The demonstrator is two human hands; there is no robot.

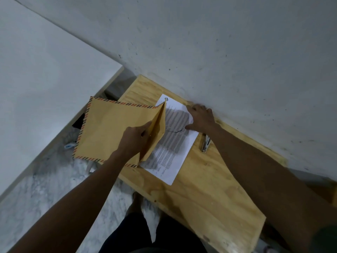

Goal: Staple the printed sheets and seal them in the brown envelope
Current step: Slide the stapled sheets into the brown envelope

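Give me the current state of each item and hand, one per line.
brown envelope: mouth held open, overhanging the table's left end
printed sheets: flat on wooden table, partly inside envelope mouth
stapler: lying untouched on table
left hand: grips envelope's opening
right hand: presses on sheets

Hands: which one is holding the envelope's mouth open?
The left hand grips the brown envelope at its mouth; the right hand presses the printed sheets.

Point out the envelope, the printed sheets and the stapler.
envelope [107, 128]: head view, on its flat brown face, left of the hand that holds its mouth.
printed sheets [173, 145]: head view, on the text area of the top page.
stapler [205, 143]: head view, on its metal body, on the wooden board.
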